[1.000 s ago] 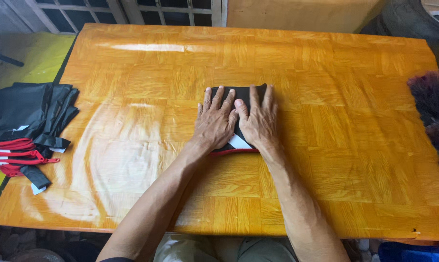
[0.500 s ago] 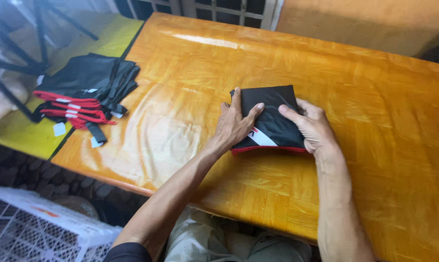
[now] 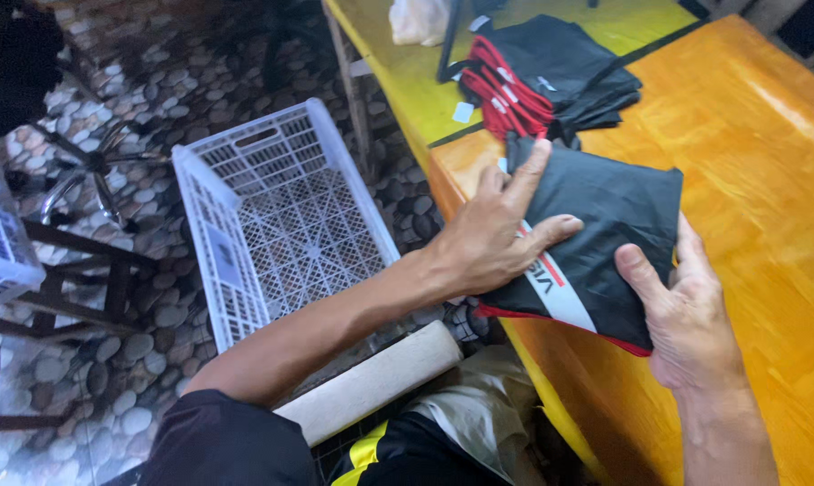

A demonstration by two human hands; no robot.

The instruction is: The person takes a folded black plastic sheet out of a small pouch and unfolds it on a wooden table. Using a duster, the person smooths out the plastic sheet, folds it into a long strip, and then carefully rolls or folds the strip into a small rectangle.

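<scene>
A folded black garment (image 3: pixel 605 238) with a red edge and a white stripe is lifted at the near left corner of the orange wooden table (image 3: pixel 758 144). My left hand (image 3: pixel 497 236) grips its left side with the fingers spread over the top. My right hand (image 3: pixel 686 310) holds its right near edge, thumb on top. Both hands carry it partly past the table's edge, toward the floor side.
A white plastic lattice crate (image 3: pixel 281 220) stands on the pebble floor to the left of the table. A pile of black and red garments (image 3: pixel 551 76) lies on the yellow-green table surface beyond. A pale cylinder (image 3: pixel 371 378) lies by my knees.
The hands went from pressing the garment flat in the table's middle to gripping it and moving it left to the table's corner. The view swung left, showing the crate.
</scene>
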